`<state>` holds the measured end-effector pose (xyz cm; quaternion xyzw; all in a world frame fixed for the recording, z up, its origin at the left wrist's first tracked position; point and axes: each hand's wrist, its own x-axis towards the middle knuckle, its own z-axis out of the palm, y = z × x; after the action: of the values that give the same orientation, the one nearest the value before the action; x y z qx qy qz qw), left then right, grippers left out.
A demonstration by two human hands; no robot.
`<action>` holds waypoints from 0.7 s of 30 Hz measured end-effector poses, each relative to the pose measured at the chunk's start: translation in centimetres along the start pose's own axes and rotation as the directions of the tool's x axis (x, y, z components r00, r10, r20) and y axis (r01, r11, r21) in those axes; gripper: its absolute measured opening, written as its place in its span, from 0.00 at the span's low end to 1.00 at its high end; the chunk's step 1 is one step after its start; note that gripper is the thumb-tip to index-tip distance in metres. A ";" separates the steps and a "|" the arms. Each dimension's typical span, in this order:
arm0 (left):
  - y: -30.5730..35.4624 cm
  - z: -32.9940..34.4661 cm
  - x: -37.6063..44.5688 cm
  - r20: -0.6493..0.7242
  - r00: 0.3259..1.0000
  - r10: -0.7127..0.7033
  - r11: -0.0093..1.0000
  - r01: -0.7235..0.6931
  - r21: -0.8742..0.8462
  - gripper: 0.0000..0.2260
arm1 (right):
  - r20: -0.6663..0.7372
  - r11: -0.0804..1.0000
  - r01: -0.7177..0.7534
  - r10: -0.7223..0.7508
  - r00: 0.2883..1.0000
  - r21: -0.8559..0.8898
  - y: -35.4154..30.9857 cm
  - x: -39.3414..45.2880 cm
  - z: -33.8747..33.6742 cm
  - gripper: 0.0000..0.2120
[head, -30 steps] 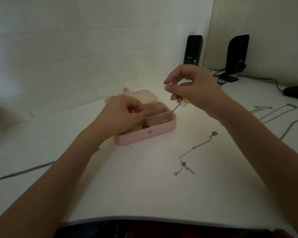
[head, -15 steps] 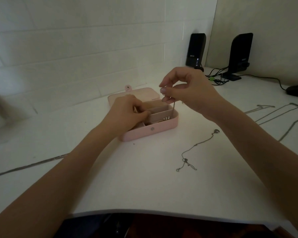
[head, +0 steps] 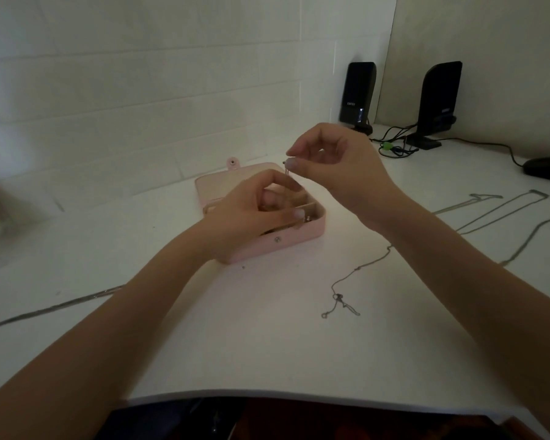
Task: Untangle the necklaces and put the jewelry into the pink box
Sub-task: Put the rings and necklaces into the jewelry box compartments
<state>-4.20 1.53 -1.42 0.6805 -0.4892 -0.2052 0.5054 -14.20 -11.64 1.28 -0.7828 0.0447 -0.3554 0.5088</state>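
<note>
I see both bare hands raised over an open pink box on a white table. My right hand sits above and just behind the box, thumb and forefinger pinched together on the top end of a thin silver chain, which hangs straight down from the fingertips toward the box's compartments. My left hand is directly below and slightly left of the right hand, hovering over the box interior, its fingers curled with forefinger and thumb drawn near each other around the lower part of the hanging chain; I cannot tell whether they actually grip it. The box's lid lies flat, open behind the left hand. Small beads or studs glint inside the box just right of the left thumb. To the right of and nearer than the right hand's wrist, a loose necklace lies on the table, apart from both hands. Further right of the right forearm, more chains stretch across the table. Well left of the left forearm, another long chain lies along the table. Behind the right hand stand two black speakers with cables
</note>
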 end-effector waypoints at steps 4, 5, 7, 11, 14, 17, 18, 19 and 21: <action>0.3 -0.3 0.0 -0.052 0.998 0.045 0.998 -0.043 0.042 0.06 | -0.033 0.999 -0.034 0.034 0.999 -0.008 0.0 0.2 -0.5 0.06; 0.2 -0.3 0.0 -0.066 0.997 0.046 0.997 -0.042 0.065 0.06 | -0.012 0.998 -0.050 0.050 0.999 -0.041 -0.1 0.3 -1.0 0.06; -0.2 -0.4 0.2 -0.123 0.991 0.054 0.984 -0.032 0.174 0.06 | 0.076 0.978 -0.098 0.114 0.991 -0.184 0.0 0.5 -1.9 0.06; -1.0 -0.8 0.4 -0.192 0.974 0.120 0.906 -0.028 0.422 0.04 | 0.126 0.888 -0.123 0.198 0.972 -0.443 1.0 0.8 -2.5 0.08; -1.1 -1.2 0.4 -0.212 0.959 0.189 0.846 -0.049 0.532 0.05 | 0.210 0.847 -0.092 0.233 0.950 -0.524 1.3 0.6 -2.0 0.07; -1.0 -1.3 0.3 -0.210 0.947 0.243 0.794 -0.070 0.604 0.04 | 0.247 0.806 -0.055 0.244 0.938 -0.589 1.7 0.5 -1.6 0.09; -1.0 -1.3 0.3 -0.188 0.950 0.251 0.768 -0.077 0.636 0.04 | 0.254 0.781 -0.035 0.245 0.936 -0.623 1.8 0.4 -1.4 0.08; -1.1 -1.2 0.2 -0.159 0.955 0.251 0.740 -0.084 0.667 0.05 | 0.259 0.760 -0.016 0.241 0.935 -0.650 1.9 0.3 -1.2 0.07; -1.0 -1.2 0.1 -0.110 0.963 0.248 0.715 -0.105 0.692 0.06 | 0.262 0.745 -0.002 0.237 0.935 -0.667 2.0 0.1 -1.0 0.05</action>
<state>-2.78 1.99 -1.76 0.7845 -0.5411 0.1048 0.2842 -14.16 -13.42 -0.05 -0.9546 0.1315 -0.1465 0.2234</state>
